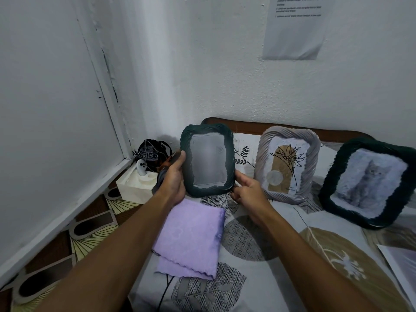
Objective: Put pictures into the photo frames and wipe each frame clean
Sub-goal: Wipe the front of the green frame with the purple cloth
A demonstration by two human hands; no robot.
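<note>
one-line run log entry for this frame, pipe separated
step: dark green frame held upright, no picture visible | left hand: grips left edge | right hand: grips lower right corner | purple cloth: lying below, untouched

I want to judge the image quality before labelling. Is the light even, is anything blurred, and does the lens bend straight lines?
Head view: dim, cool light; the empty dark green frame shows a grey hazy pane, soft rather than sharp; the cat picture frame at the right edge is blurred; the wall corner line leans and curves, a wide-angle distortion; soft shadows lie under the purple cloth.

A home bedroom: a bed with a leaf-print sheet [281, 255] and wooden headboard [281, 128] against white walls
</note>
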